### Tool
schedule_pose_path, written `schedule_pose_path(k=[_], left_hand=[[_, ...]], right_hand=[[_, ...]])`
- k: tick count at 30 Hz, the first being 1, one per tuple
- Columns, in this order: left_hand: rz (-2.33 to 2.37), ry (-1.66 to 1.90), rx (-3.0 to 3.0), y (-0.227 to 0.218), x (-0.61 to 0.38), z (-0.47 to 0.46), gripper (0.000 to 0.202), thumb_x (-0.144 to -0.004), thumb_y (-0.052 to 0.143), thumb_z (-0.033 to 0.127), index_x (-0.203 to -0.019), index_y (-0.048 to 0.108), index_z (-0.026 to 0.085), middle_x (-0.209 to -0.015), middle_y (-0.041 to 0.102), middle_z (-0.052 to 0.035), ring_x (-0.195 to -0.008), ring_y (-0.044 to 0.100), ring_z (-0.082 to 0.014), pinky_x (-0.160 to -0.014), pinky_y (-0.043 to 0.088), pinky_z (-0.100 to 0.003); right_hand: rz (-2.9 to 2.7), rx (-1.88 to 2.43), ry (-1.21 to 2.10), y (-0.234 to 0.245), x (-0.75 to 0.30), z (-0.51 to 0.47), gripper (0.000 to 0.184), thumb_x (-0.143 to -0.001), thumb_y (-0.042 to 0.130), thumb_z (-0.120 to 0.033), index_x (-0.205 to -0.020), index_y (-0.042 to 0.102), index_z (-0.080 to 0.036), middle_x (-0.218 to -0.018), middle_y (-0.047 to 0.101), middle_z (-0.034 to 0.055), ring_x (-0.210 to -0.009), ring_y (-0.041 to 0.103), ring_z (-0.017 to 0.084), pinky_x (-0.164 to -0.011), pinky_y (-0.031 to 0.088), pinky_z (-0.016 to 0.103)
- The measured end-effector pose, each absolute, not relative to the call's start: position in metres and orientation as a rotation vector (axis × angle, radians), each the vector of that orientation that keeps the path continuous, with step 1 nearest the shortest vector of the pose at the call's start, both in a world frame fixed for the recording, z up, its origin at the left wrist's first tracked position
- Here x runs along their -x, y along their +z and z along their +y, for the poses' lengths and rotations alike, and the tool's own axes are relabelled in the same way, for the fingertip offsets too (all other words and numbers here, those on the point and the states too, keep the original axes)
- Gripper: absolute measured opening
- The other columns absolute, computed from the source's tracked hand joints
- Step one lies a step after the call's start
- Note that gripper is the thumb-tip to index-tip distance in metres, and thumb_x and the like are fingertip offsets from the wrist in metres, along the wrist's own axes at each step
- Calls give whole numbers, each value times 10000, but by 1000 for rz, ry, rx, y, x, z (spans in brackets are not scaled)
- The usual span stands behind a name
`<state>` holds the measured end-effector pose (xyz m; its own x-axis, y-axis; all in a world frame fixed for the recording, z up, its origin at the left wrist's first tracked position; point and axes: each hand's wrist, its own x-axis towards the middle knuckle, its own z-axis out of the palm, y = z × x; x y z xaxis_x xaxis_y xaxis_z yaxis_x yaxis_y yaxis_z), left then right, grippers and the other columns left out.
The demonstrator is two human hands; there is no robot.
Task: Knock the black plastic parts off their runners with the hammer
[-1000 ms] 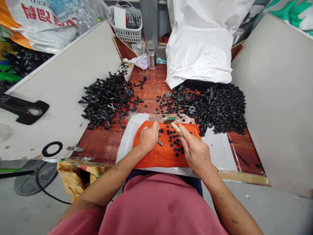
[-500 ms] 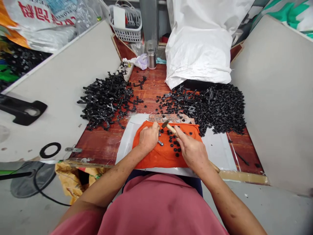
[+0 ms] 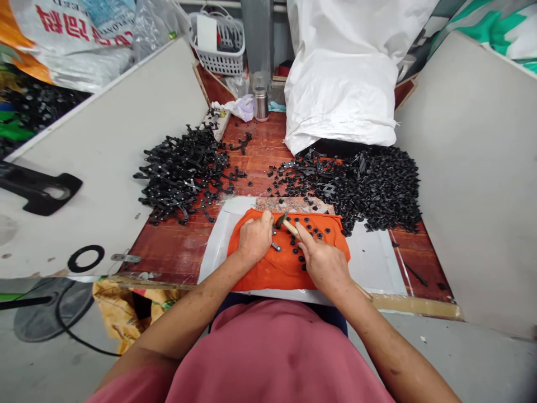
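My right hand [image 3: 323, 263] is wrapped round the wooden handle of a small hammer [image 3: 284, 222], whose head sits low over the orange cloth [image 3: 268, 271] just right of my left hand. My left hand [image 3: 255, 238] rests curled on the cloth, fingertips pinched at a small black part under the hammer head; what it grips is too small to make out. Several small black round parts [image 3: 312, 226] lie scattered on the cloth, and a small metal piece [image 3: 276, 246] lies beside my left hand.
A heap of black plastic strips [image 3: 180, 170] lies on the wooden table at left, a bigger heap of black parts [image 3: 373, 184] at right. A white sack [image 3: 344, 73], a steel flask [image 3: 261, 102] and a basket [image 3: 218, 42] stand behind. Grey boards flank both sides.
The hammer has swung down and to the left, from raised above the cloth to just beside my left fingertips. My right hand moved left with it. My left hand stayed put.
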<state>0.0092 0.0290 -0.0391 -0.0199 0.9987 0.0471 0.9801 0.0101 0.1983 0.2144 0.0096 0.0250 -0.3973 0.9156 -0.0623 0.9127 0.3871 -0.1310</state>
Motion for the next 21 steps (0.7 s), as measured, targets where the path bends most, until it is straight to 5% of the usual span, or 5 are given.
schedule_pose_path(k=[7,14,21], left_hand=[[2123,313,-2083,-34,-9,29,244,-1046,371,257,-1061,605,192,-790,732,-94,-758,693,-241,-756,440,-331],[1788,730,-1835,-31,5,27,275,-1044,369,314,-1033,635,244,-935,746,-36,-882,685,-202,-813,474,-305],[1654,784,-1665,-19,19,23,223,-982,415,329,-890,581,213,-842,675,-17,-797,624,-180,-740,472,-285]], right_hand=[[-2389,1593,377,35,-228,13,560,-1062,446,-264,-1612,372,-340,-1040,798,44,-815,759,217,-717,569,293],[-2132,1657,488,23,-263,-4,501,-1051,448,-328,-1551,482,-353,-1065,808,21,-783,769,216,-693,578,290],[-2101,1675,604,12,-279,-23,515,-1064,445,-332,-1578,433,-361,-1287,745,33,-974,775,233,-797,607,310]])
